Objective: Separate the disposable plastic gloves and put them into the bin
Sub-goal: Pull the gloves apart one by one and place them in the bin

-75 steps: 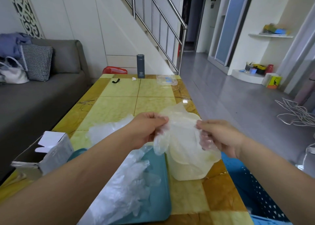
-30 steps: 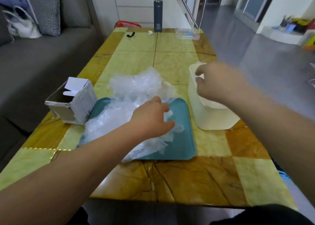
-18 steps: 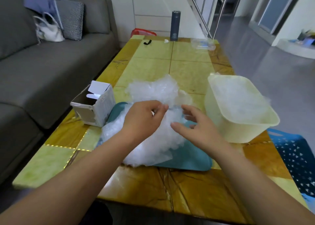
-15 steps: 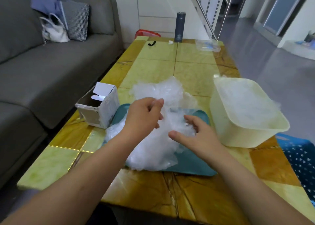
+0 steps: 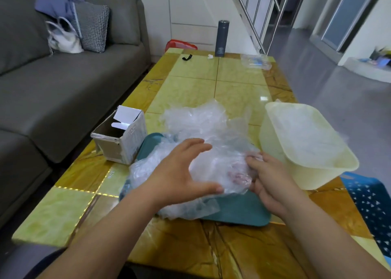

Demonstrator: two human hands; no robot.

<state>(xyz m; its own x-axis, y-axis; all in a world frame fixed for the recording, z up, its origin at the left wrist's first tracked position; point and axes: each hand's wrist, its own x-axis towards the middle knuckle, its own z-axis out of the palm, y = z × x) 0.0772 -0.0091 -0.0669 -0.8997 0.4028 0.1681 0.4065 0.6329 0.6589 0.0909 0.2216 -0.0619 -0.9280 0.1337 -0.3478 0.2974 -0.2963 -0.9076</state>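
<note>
A heap of clear disposable plastic gloves (image 5: pixel 203 130) lies crumpled on a teal tray (image 5: pixel 234 212) in the middle of the table. My left hand (image 5: pixel 179 170) reaches over the near side of the heap, fingers and thumb spread wide against the plastic. My right hand (image 5: pixel 268 181) is at the heap's right edge with its fingers curled into the plastic, gripping a clump; the fingertips show pink through the film. The cream plastic bin (image 5: pixel 306 179) stands just right of the tray, with some clear gloves lying inside it.
An open cardboard box (image 5: pixel 120 139) stands left of the tray. At the table's far end are a dark flask (image 5: pixel 222 38), a clear packet (image 5: pixel 256 61) and a small black item (image 5: pixel 187 57). A grey sofa (image 5: pixel 63 84) runs along the left; a blue perforated basket (image 5: pixel 372 206) sits on the floor at right.
My left hand has let go of its pinch on top of the heap and spread open. My right hand has moved right and curled its fingers into the gloves.
</note>
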